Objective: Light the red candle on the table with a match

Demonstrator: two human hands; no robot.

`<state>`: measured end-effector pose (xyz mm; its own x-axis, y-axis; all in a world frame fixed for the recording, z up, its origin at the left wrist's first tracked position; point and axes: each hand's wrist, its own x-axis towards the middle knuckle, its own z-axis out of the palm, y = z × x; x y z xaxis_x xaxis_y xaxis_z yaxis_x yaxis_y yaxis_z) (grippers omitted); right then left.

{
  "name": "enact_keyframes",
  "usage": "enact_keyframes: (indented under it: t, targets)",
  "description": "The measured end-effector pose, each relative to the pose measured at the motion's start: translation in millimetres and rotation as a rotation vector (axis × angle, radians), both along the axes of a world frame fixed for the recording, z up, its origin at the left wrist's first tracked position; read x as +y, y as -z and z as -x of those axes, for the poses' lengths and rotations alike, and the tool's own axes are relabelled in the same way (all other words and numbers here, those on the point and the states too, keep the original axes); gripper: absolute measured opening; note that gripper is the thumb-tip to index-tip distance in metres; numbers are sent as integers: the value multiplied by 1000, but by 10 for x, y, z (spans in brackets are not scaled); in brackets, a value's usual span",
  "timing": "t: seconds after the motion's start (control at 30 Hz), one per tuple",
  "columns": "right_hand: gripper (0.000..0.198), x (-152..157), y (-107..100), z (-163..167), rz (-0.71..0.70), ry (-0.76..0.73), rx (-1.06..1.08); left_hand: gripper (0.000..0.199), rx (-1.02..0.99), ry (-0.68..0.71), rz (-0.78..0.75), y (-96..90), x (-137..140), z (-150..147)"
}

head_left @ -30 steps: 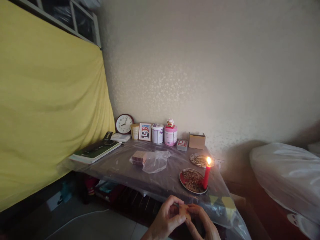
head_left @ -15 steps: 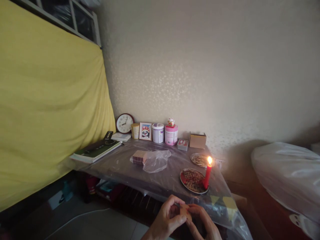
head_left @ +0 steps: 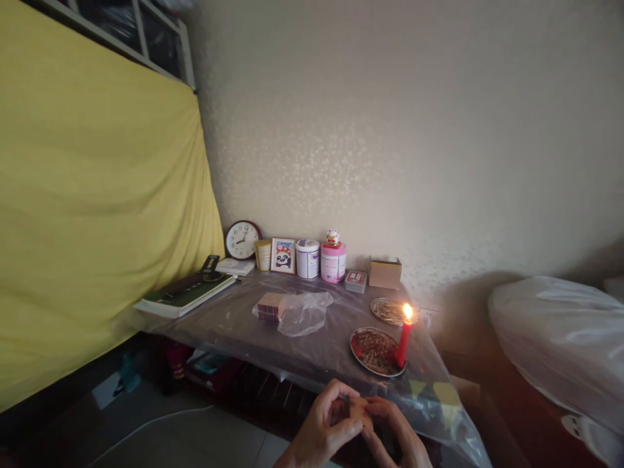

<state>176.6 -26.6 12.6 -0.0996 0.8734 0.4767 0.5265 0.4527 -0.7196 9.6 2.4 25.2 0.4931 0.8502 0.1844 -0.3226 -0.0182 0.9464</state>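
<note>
The candle [head_left: 404, 339] is already alight, standing nearly upright at the right edge of the near plate [head_left: 359, 349], whose surface is strewn with dark, fine debris. A small tan piece [head_left: 359, 412] is off the tabletop [head_left: 219, 333] and up between both hands, in front of the near edge; it is not yet set down anywhere. A stack of small boxes [head_left: 270, 308] sits beside a crumpled clear bag [head_left: 308, 316], with neither hand near it, and the far plate [head_left: 373, 314] bears thin pale sticks. The left hand [head_left: 320, 426] comes up from below, forefinger arched over and thumb laid along underneath, the two nearly closed on the piece. The right hand [head_left: 398, 432] meets it from the other side, its fingers bent inward and likewise closed down to the piece's thickness. Both hands sit low in view, tips almost meeting; the piece is mostly covered and dim, so whether it is a matchbox I cannot tell.
</note>
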Motion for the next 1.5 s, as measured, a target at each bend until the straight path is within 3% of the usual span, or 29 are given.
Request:
enact_keyframes:
  t: [0.67, 1.5]
  targets:
    - [17, -61, -55, 21, -4, -12, -1, 26, 47, 13, -44, 68, 29, 15]
    - [21, 32, 74, -29, 41, -57, 25, 30, 7, -20, -20, 116, 53, -1]
